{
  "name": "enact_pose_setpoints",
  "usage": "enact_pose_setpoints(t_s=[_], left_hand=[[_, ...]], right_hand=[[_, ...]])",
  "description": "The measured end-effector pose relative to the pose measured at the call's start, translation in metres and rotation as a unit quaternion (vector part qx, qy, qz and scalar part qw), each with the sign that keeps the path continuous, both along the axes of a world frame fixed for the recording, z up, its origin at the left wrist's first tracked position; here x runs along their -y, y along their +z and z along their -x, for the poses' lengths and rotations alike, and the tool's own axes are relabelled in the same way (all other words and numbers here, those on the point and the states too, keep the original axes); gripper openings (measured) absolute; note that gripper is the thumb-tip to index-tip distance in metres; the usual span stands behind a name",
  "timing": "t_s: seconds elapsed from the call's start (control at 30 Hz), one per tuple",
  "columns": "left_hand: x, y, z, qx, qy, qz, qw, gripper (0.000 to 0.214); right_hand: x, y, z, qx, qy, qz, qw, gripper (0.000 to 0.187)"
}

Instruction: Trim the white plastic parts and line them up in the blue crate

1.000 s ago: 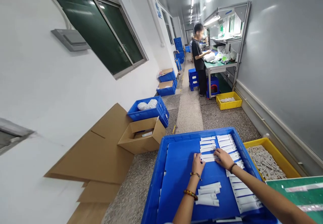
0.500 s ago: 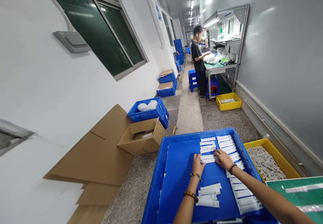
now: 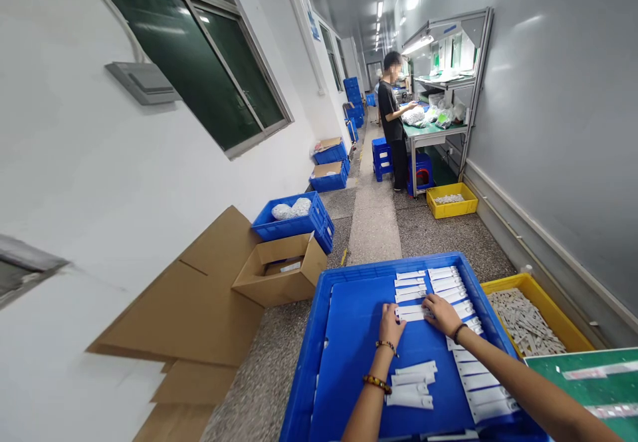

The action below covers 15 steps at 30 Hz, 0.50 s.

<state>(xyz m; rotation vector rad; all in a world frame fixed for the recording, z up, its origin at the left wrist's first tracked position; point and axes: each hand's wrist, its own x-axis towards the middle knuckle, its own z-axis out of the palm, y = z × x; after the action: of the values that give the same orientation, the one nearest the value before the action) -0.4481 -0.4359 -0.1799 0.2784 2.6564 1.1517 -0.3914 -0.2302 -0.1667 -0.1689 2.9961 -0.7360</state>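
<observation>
A big blue crate (image 3: 319, 335) with a flat blue sheet inside lies in front of me. White flat strips (image 3: 443, 281) are laid on the sheet in two rows, and a small group of strips (image 3: 411, 383) lies nearer me. My left hand (image 3: 390, 324) rests on the sheet with its fingertips at the left end of a strip (image 3: 411, 312). My right hand (image 3: 441, 314) presses flat on the right part of the same strips. Both wrists wear bead bracelets.
A yellow bin (image 3: 538, 316) full of white strips stands at the right. A green table corner (image 3: 583, 375) is at the lower right. Cardboard boxes (image 3: 279, 269) and blue crates (image 3: 294, 219) line the left wall. A person (image 3: 392, 119) stands at a far bench.
The view shifted slightly between the earliest frame and now. My hands stay on the same strips.
</observation>
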Motion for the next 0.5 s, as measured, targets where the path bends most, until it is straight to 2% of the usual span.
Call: enact_pose_setpoints(t_s=[0.5], left_hand=[[-0.0005,0.0077,-0.0037,-0.013,0.013,-0.053,0.998,0.036]], right_hand=[[-0.0013,0.0010,-0.0008,-0.010,0.003,-0.015,1.000,0.021]])
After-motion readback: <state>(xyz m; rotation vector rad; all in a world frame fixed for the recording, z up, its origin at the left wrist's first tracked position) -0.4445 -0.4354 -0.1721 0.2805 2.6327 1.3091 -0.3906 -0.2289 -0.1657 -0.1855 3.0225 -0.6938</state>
